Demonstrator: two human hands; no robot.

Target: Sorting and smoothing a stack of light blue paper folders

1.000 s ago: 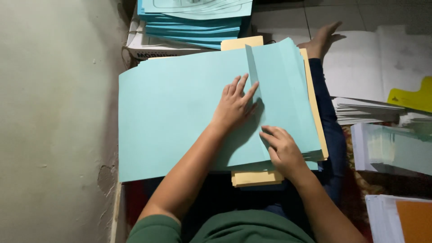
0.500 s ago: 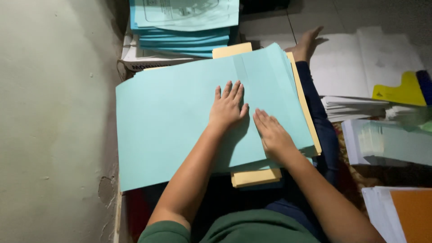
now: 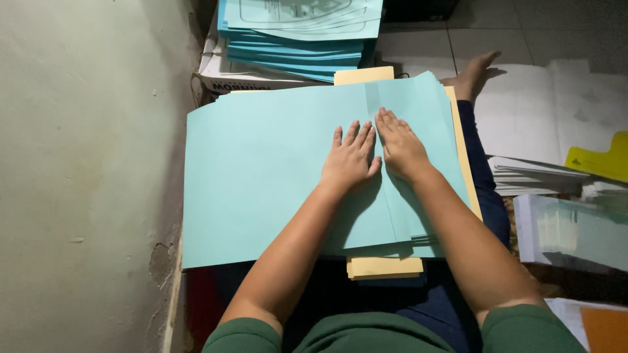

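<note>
Lying flat across the lap, a large light-blue sheet (image 3: 261, 176) is pressed by both palms along a fold. The left hand (image 3: 348, 162) and right hand (image 3: 400, 147) touch side by side, fingers straight and slightly spread. Yellow folders (image 3: 383, 267) lie beneath; a blue paper stack (image 3: 294, 46) sits beyond.

— We see matt, smooth light-blue paper sheet (image 3: 261, 176) under the left hand (image 3: 350, 160) and right hand (image 3: 400, 145), creased along a fold.

— Beneath it we make out tan card folders (image 3: 383, 267), also matt. The stack of blue sheets (image 3: 297, 49) looks like thin paper.

— And the wall (image 3: 85, 163) we find rough, chipped plaster; the sleeves (image 3: 523, 327) soft green cloth.
</note>
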